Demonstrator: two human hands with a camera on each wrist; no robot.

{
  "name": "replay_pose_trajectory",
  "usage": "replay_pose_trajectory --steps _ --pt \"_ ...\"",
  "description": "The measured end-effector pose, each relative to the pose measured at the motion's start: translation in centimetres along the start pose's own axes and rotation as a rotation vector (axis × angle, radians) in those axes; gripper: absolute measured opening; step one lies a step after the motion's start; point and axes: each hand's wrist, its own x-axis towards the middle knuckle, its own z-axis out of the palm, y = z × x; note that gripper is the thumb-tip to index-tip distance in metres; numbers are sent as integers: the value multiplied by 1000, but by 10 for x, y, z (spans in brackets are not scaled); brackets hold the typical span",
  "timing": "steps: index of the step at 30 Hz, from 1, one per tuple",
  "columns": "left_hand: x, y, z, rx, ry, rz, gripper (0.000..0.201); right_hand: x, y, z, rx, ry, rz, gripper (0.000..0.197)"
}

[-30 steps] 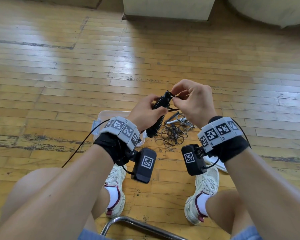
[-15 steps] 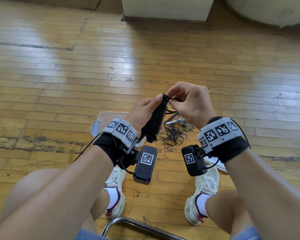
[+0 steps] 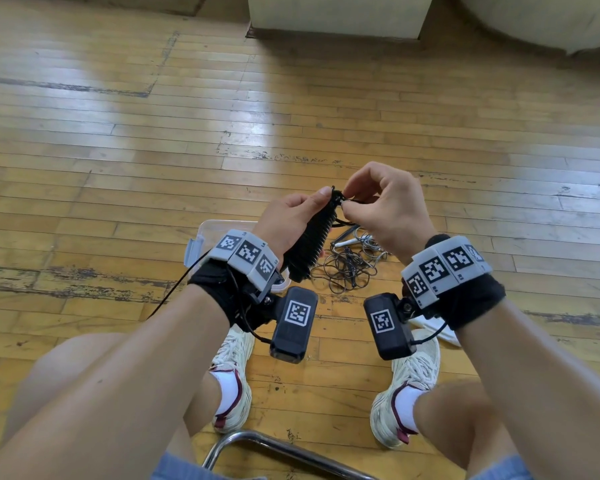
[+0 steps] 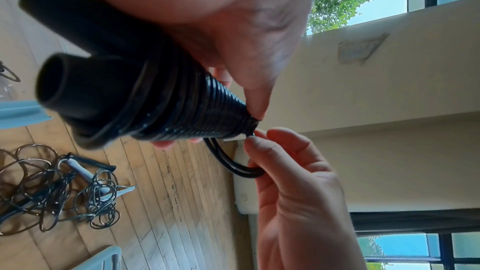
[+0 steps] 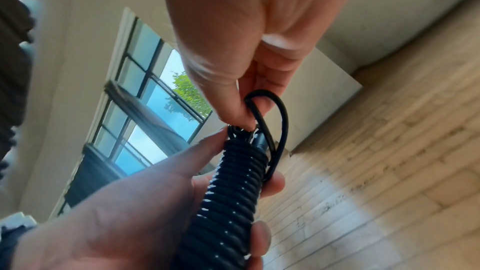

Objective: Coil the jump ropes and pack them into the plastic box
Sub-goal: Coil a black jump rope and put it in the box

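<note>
Gripping coiled black jump rope in left hand, right hand pinching its end loop, no legible writing.

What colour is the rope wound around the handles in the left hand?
Black, glossy; the coiled jump rope in the left hand shows best in the right wrist view.

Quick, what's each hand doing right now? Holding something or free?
Left hand: closed around the black jump rope bundle, cord wound tight over its handles.
Right hand: pinching the loose end loop of the cord at the bundle's top.
</note>
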Motion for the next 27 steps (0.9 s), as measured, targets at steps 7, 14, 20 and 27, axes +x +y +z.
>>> replay_pose_trajectory --steps 7,14,20,27 --pt "-4 6 -6 -61 -113 -78 50 -1 -2 1 209 6 112 14" --pt "-1 5 -7 -23 -64 -24 52 -2 -4 4 270 42 157 16" --pt "-2 5 1 -97 -45 -36 52 1 -4 11 174 170 164 18" --pt "-4 6 1 -166 -49 -62 51 3 -5 13 46 160 118 15"
